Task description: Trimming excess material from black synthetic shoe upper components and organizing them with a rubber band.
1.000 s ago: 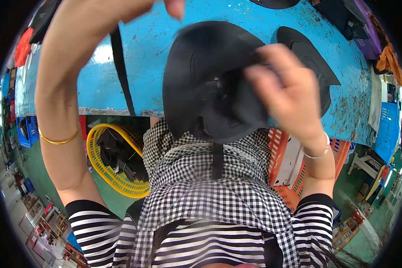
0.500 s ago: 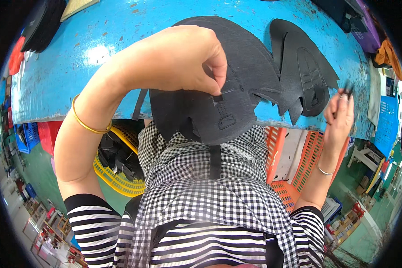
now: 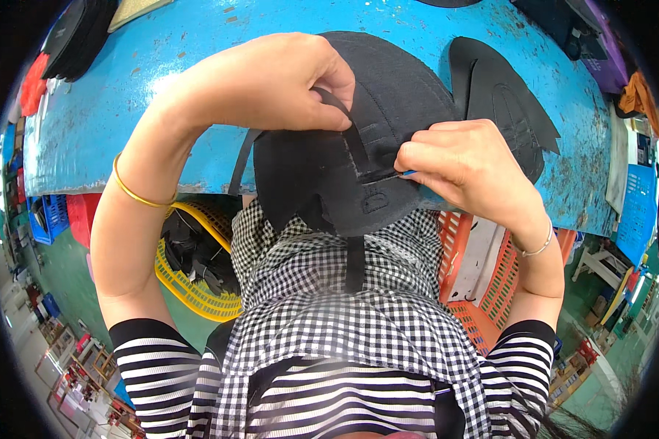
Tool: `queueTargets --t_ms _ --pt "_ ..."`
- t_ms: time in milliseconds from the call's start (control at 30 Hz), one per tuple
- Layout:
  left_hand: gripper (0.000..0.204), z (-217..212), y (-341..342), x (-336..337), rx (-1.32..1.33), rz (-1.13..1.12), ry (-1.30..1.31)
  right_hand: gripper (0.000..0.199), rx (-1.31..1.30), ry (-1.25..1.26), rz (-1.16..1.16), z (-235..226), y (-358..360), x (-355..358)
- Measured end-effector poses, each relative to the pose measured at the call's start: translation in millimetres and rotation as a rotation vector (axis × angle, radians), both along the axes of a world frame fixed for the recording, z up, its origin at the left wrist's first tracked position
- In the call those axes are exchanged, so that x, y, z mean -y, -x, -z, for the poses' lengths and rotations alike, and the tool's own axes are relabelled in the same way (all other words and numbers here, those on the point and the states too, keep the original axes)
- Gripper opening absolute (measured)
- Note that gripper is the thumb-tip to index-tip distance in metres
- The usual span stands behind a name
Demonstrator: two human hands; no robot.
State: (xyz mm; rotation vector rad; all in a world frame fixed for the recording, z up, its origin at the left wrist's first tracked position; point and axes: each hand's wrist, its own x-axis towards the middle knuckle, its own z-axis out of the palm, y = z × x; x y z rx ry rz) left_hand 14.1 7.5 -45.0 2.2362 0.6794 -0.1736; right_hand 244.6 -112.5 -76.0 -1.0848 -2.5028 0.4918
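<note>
A rounded black panel [image 3: 395,80] with stitched lines and slits lies on the blue table, its near part hanging over the edge toward my lap. My left hand [image 3: 293,84] is closed, pinching a black strap [image 3: 356,146] that rises from the panel. From the right, my right hand [image 3: 468,164] closes on a slim tool, mostly hidden in the fingers, with a bit of blue [image 3: 408,173] showing. Its thin tip reaches to the strap's base at a slit; the exact kind of tool is hidden. A strap end [image 3: 355,263] hangs below the panel.
More black panels [image 3: 501,102] lie to the right on the blue table [image 3: 220,157]. A yellow basket [image 3: 198,296] of black pieces stands below left, an orange crate [image 3: 454,252] below right. A black stack [image 3: 80,44] sits at the far left.
My right hand has come in from the right with the dark slim tool to the panel. The left hand has shifted slightly up and left, and a length of strap now shows beneath its fingers.
</note>
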Motion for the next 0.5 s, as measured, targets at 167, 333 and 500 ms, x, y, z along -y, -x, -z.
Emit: queueTargets --t_ms 167,333,500 --pt "0.019 1.6 -2.8 0.9 -0.015 0.033 -0.087 0.016 -0.001 0.029 0.049 -3.9 6.9 -4.5" --pt "0.017 6.7 0.6 -0.2 0.058 0.080 -0.199 0.015 0.067 -0.057 0.194 -3.0 14.6 -13.0" --pt "0.015 7.2 4.8 -3.3 0.065 0.081 -0.105 0.024 0.076 0.062 0.250 -13.7 10.8 -17.3"
